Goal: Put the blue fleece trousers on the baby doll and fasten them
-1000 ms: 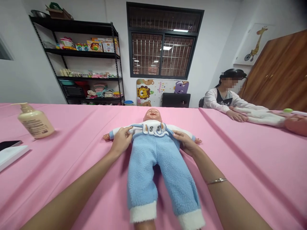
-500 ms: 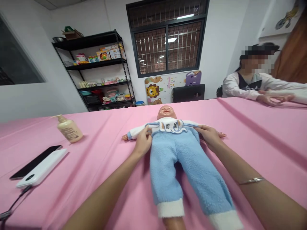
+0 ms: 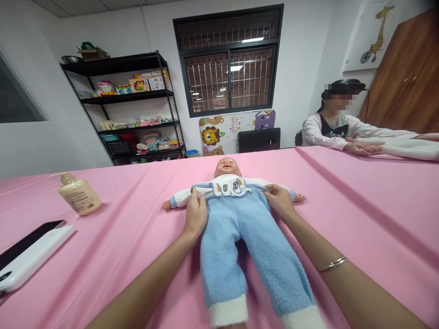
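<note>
A baby doll (image 3: 228,168) lies on its back with its head away from me and its arms spread sideways. It wears light blue fleece pants (image 3: 236,233) with white cuffs and a white top (image 3: 230,187) with an animal face and blue trim. My left hand (image 3: 196,212) pinches the top's blue-trimmed edge at the waist, beside the doll's arm on the left. On the opposite side, my right hand (image 3: 279,198) grips the same edge between thumb and fingers. The blue edge is stretched between both hands. The doll's feet are mostly out of view.
On the pink tablecloth (image 3: 133,242) at the left stand a pump bottle (image 3: 80,196), a black phone (image 3: 30,240) and a white power bank (image 3: 39,258). Another person (image 3: 329,123) sits at the far right, arms stretched over the table. Behind are a loaded shelf (image 3: 120,96) and a window.
The view has turned right, so the doll and table things appear farther left. Both my hands still hold the top's edge. The other person's arms now reach farther right.
</note>
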`<state>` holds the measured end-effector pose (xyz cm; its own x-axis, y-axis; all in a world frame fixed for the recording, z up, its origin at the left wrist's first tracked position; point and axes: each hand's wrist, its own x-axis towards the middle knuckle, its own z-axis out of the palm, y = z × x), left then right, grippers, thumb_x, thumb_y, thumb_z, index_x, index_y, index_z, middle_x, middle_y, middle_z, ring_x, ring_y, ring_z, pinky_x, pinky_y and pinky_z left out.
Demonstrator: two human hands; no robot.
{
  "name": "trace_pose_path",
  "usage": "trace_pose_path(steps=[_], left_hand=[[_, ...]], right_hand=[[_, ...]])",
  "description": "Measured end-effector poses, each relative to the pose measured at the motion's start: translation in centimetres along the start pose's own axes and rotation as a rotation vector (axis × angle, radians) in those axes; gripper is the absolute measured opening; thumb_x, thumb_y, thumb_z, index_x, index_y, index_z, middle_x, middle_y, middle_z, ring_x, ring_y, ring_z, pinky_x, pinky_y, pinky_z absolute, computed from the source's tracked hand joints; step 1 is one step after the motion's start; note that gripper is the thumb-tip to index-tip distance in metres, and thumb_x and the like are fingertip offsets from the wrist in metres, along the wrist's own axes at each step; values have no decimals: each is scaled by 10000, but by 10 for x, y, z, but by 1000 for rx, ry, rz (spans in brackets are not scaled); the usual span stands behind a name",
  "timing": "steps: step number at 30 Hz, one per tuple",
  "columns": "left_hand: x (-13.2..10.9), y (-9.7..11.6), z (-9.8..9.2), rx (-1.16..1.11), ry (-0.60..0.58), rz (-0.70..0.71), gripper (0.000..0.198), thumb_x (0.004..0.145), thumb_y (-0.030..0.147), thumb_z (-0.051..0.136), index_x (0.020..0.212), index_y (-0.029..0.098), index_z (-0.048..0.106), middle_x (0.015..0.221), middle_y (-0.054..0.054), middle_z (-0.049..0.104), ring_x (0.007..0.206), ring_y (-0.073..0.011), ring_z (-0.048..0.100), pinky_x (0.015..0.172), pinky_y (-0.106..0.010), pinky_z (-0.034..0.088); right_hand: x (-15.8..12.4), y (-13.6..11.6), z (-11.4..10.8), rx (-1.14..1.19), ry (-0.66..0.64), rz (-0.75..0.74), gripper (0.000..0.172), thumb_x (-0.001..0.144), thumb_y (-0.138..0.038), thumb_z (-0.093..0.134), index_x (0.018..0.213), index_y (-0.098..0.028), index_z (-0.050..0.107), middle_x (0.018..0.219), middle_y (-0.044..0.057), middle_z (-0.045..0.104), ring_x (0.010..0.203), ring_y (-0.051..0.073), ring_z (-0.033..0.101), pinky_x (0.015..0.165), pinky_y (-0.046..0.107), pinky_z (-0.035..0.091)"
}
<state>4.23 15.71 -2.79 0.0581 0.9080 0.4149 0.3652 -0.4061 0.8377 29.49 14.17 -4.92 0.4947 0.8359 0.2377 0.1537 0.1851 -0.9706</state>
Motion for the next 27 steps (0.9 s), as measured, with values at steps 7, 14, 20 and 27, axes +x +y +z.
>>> trace_pose_path(steps=[7,14,20,27], left_hand=[[-2,-1,3,-22,-25,-16,513,856,242,374,1341,125,253,1412,-113,276,1316,-212,214,1103,-368,157],[-5,7,3,-177,-120,75,709,854,198,419,1394,195,-39,1348,-141,373,1155,-180,461,1007,-352,344],[2,7,-5,-69,-163,172,739,811,151,471,1397,194,23,1016,-70,596,939,-173,567,886,-344,426],[2,7,-10,187,-121,261,666,832,165,424,1396,201,72,954,-47,582,908,-184,541,880,-357,406]], right_hand=[[-9,-16,5,281,2,214,270,540,-328,663,550,-185,435,407,-73,322,370,50,274,361,200,205],[-17,-33,11,284,-114,146,238,579,-351,657,584,-171,501,424,-34,433,405,80,402,413,215,347],[-17,-32,13,265,-160,68,394,518,-360,728,832,-168,588,747,50,653,734,185,606,642,273,467],[-11,-22,10,199,-318,22,523,554,-374,747,991,-173,541,771,20,636,764,154,581,700,256,422]])
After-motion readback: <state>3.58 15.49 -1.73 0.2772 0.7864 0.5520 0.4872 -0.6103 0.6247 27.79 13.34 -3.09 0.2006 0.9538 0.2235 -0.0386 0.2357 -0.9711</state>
